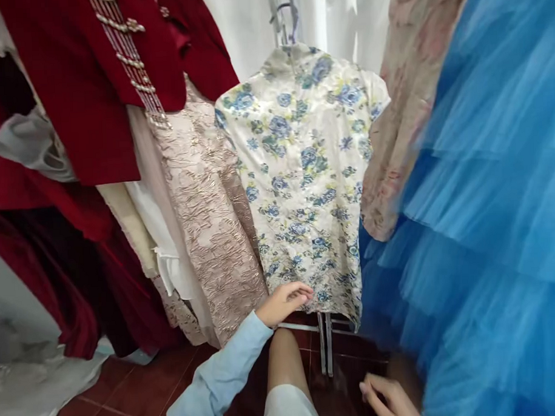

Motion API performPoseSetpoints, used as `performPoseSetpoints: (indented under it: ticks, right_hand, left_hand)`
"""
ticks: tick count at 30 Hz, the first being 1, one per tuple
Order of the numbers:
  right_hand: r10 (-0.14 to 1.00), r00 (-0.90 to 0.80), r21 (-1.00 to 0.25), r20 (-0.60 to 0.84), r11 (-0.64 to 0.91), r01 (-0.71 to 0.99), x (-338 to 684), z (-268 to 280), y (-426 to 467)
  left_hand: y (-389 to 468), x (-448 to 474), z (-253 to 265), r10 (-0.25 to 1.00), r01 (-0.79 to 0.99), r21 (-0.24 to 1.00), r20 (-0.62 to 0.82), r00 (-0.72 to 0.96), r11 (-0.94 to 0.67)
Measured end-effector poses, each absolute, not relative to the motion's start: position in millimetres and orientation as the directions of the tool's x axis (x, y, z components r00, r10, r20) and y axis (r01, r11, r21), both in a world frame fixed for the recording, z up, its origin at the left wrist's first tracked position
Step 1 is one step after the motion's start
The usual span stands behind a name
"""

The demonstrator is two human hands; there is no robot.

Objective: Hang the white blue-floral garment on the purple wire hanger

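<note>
Clothes hang all round the head camera's view, with a flowered dress point(301, 171) at the centre, its collar up towards 12 o'clock. It is white with blue roses and green leaves, and short-sleeved; the dark hook of a hanger point(294, 16) rises above its collar beside a metal stand, whose leg point(329, 352) shows below the hem.

At 6 o'clock the left hand point(287, 300), in a pale blue sleeve point(224, 373), sits right in front of the hem; its fingers are loosely stretched and close together, the palm partly open, and whether it touches the cloth I cannot tell. At 5 o'clock the right hand point(390, 399) is cut off by the bottom edge, well apart from the flowered dress, its visible fingers bent; how wide it is I cannot tell.

Red jacket point(92, 105) with beaded strings fills 10 o'clock; a shiny pink dress point(209, 216) hangs at 9, beside the flowered one. Beige flowered garment point(403, 100) hangs at 2, a layered blue dress point(496, 224) at 3. Plastic sheeting point(33, 386) lies at 8, by the tiled floor point(142, 392).
</note>
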State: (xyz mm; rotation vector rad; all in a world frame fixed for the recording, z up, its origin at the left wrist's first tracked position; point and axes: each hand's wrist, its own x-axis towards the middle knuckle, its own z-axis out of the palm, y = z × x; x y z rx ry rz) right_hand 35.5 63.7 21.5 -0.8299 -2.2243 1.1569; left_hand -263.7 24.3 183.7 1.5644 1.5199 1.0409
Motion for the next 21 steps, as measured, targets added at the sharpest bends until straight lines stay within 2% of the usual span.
performPoseSetpoints:
  ticks: [2, 6, 8, 11, 13, 15, 18, 21]
  right_hand:
    - [0.665, -0.713, -0.804, 0.220, 0.538, 0.253, 14.3, 58.5, 89.6]
    - [0.536, -0.737, -0.687, 0.412, 0.714, 0.135, -26.7, 179.2, 140.2]
    - [0.484, -0.683, -0.621, 0.547, 0.782, 0.057, -47.6, 253.6, 161.9]
    - [0.415, -0.472, -0.482, 0.778, 0.876, -0.023, -80.5, 365.5, 189.2]
    - [0.371, -0.301, -0.404, 0.879, 0.913, -0.056, -104.7, 432.3, 207.3]
    - [0.362, -0.216, -0.386, 0.907, 0.919, -0.076, -130.2, 488.9, 228.0]
    - [0.438, -0.191, -0.461, 0.878, 0.881, -0.101, -166.3, 552.7, 261.3]
    - [0.513, -0.228, -0.550, 0.828, 0.822, -0.149, -193.0, 593.6, 286.4]
  left_hand:
    - [21.5, -286.8, 214.8, 0.970, 0.543, 0.825, 0.232, -0.071, -0.157]
    - [26.7, -337.4, 294.8, 0.836, 0.790, 0.548, 0.542, -0.084, -0.276]
    - [36.6, -361.3, 342.1, 0.706, 0.863, 0.412, 0.702, -0.095, -0.293]
    - [59.4, -387.1, 414.7, 0.461, 0.938, 0.232, 0.883, -0.093, -0.257]
    - [78.0, -394.6, 460.2, 0.373, 0.964, 0.137, 0.927, -0.044, -0.228]
    - [98.5, -393.4, 500.9, 0.328, 0.975, 0.063, 0.944, 0.011, -0.212]
    - [134.5, -378.4, 551.3, 0.317, 0.978, -0.026, 0.944, 0.092, -0.207]
    - [175.1, -356.3, 588.3, 0.329, 0.971, -0.075, 0.932, 0.149, -0.229]
